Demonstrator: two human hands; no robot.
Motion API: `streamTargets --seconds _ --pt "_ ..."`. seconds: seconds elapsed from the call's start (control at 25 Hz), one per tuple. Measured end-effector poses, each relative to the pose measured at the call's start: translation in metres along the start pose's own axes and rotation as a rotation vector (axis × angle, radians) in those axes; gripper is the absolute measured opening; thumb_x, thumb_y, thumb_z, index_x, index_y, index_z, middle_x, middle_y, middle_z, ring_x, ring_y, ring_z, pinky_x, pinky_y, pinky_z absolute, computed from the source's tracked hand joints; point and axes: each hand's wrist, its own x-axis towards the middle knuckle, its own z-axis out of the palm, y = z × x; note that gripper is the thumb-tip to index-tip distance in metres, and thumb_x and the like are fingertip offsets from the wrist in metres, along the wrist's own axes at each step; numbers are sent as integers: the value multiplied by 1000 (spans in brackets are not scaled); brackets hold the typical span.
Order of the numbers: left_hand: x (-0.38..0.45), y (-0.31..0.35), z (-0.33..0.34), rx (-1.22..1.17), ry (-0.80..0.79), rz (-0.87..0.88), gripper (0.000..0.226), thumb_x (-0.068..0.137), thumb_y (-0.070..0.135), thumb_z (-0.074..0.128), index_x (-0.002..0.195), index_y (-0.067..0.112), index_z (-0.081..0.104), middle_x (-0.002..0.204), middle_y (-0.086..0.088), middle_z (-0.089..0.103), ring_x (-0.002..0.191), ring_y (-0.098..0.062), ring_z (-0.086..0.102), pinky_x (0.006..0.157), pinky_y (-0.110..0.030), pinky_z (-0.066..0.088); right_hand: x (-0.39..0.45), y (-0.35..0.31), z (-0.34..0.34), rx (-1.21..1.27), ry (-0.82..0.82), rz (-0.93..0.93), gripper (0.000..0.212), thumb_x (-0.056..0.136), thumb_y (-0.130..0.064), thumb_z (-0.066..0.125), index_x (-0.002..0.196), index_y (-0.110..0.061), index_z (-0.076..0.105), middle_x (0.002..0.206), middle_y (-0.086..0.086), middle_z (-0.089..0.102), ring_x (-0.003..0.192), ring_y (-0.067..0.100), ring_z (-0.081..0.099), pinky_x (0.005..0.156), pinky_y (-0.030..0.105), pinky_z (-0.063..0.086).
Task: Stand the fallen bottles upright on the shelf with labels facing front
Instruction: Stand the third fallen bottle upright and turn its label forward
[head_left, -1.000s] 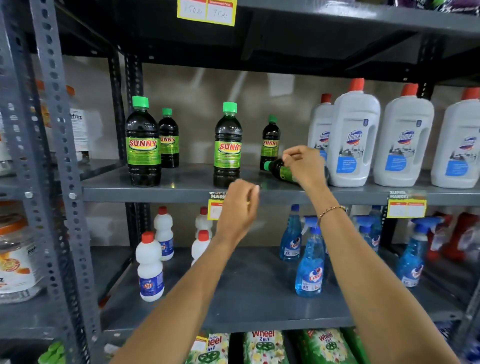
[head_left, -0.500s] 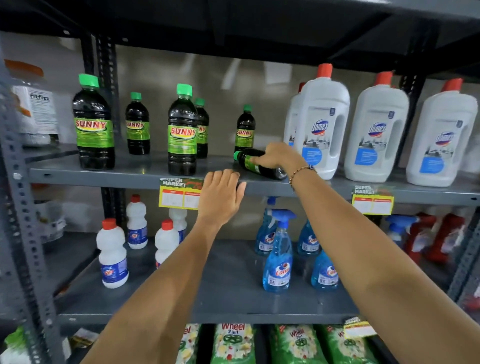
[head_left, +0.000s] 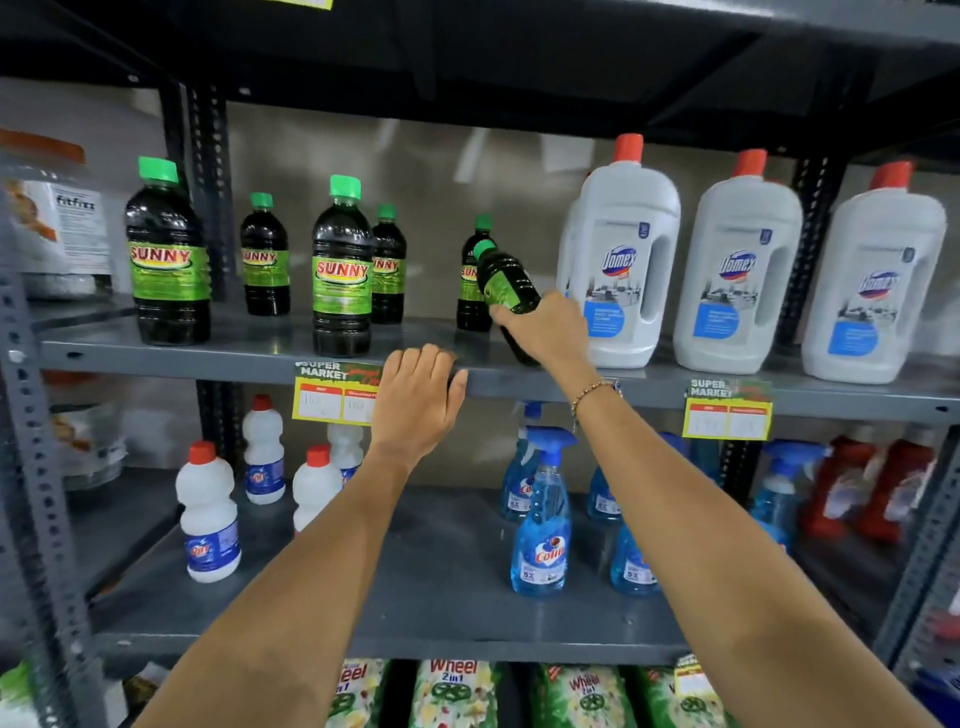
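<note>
A small dark Sunny bottle (head_left: 506, 283) with a green cap and green label is tilted, cap up and to the left, its base near the grey shelf (head_left: 249, 353). My right hand (head_left: 545, 330) grips its lower half. The label's front is turned away from me. My left hand (head_left: 415, 400) rests with fingers spread on the shelf's front edge and holds nothing. Several other Sunny bottles stand upright: two large ones (head_left: 166, 260) (head_left: 343, 270) at the front, smaller ones (head_left: 265, 257) (head_left: 388, 267) behind. Another small one (head_left: 469, 291) stands just behind the tilted bottle.
Three large white Domex jugs (head_left: 623, 260) stand on the same shelf, close to the right of my right hand. Price tags (head_left: 332, 397) hang on the shelf edge. Below are white bottles (head_left: 208, 514) and blue spray bottles (head_left: 540, 530). Upright steel posts (head_left: 31, 415) frame the left.
The small bottle lay on its side under my right hand; it has now been lifted at the cap end and is tilted toward upright. My left hand moved up onto the shelf edge.
</note>
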Motion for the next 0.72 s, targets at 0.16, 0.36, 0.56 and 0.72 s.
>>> streamTargets --seconds 0.16,0.36,0.56,0.72 --pt "-1 2 1 2 -6 3 38 99 34 30 93 10 58 86 -7 58 76 -28 51 76 -38 36 -3 4 21 300 58 42 59 83 -55 56 109 -3 44 107 14 64 98 32 62 83 42 51" --pt "-1 0 3 -21 25 -3 36 99 34 33 94 10 59 87 -6 59 77 -28 52 77 -38 36 6 -1 40 133 -77 -26 64 88 -58 47 118 -3 34 122 16 55 112 35 55 94 50 44" --pt "-3 1 5 -21 74 14 33 97 32 36 92 9 59 83 -7 58 75 -28 52 76 -37 36 21 -1 34 319 -430 44 81 86 -47 61 134 2 18 129 12 49 115 23 50 97 35 43" --pt "-1 0 4 -17 75 4 32 97 32 37 92 9 59 83 -6 57 75 -27 52 76 -37 36 20 0 37 402 -423 97 85 76 -38 75 133 -3 22 119 7 53 113 21 54 95 36 47"
